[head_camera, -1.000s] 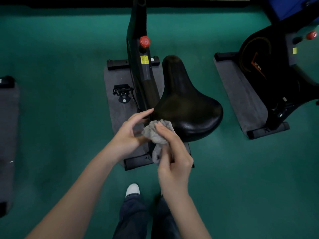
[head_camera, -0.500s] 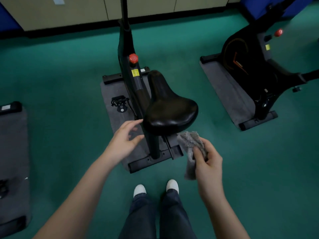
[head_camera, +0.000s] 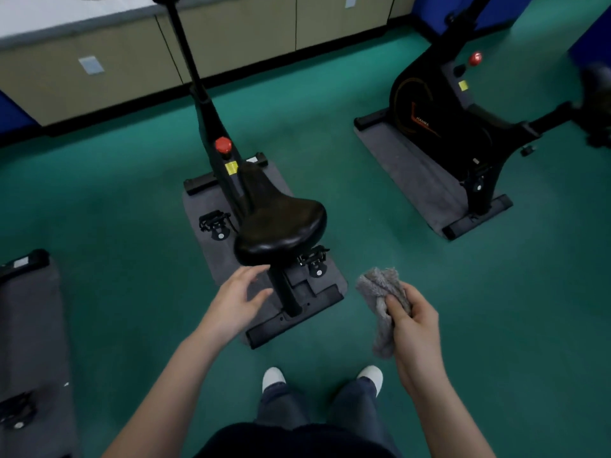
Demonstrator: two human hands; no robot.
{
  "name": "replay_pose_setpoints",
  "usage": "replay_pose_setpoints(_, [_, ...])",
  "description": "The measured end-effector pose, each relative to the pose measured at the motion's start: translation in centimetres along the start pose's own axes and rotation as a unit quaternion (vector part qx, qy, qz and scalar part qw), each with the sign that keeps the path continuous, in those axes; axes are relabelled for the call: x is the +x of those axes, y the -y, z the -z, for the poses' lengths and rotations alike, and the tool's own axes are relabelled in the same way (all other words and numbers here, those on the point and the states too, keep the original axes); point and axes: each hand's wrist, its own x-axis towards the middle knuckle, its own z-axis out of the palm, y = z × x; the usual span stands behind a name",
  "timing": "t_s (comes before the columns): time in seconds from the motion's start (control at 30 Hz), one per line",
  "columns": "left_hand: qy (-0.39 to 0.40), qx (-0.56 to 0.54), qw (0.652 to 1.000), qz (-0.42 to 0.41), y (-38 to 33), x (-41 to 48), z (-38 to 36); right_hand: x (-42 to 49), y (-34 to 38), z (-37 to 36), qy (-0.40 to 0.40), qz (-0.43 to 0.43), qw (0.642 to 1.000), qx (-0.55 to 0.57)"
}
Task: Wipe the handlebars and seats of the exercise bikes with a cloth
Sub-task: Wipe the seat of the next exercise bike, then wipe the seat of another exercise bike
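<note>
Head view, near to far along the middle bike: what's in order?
white shoes → left hand → seat → red knob → cabinets

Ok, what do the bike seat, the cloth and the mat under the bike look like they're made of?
Seat: black cover with a soft sheen and fine creases, probably vinyl or faux leather. Cloth: grey and fluffy with a visible nap, likely microfibre or terry. Mat: dark grey, matte, perhaps felt or thin carpet; too blurred to be sure.
</note>
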Motion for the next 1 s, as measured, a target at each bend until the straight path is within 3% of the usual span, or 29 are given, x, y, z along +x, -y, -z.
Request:
replay_pose_setpoints(0.2, [0.060, 0.112, 0.990, -0.061, -8.7, 1.2, -5.6, 2.4, 1.0, 8.3, -0.024, -0.001, 0.999, 0.023])
replay_pose_setpoints(0.47, [0.122, 0.258, 0.945, -0.157, -20.3, 3.9, -15.9, 5.3, -0.1, 21.3, -0.078, -0.034, 0.996, 0.018])
replay_pose_setpoints(1.0, [0.226, 0.337, 0.890, -0.206, -30.6, 12.1, -26.2, 10.7, -0.8, 35.4, -0.211, -0.076, 0.972, 0.075])
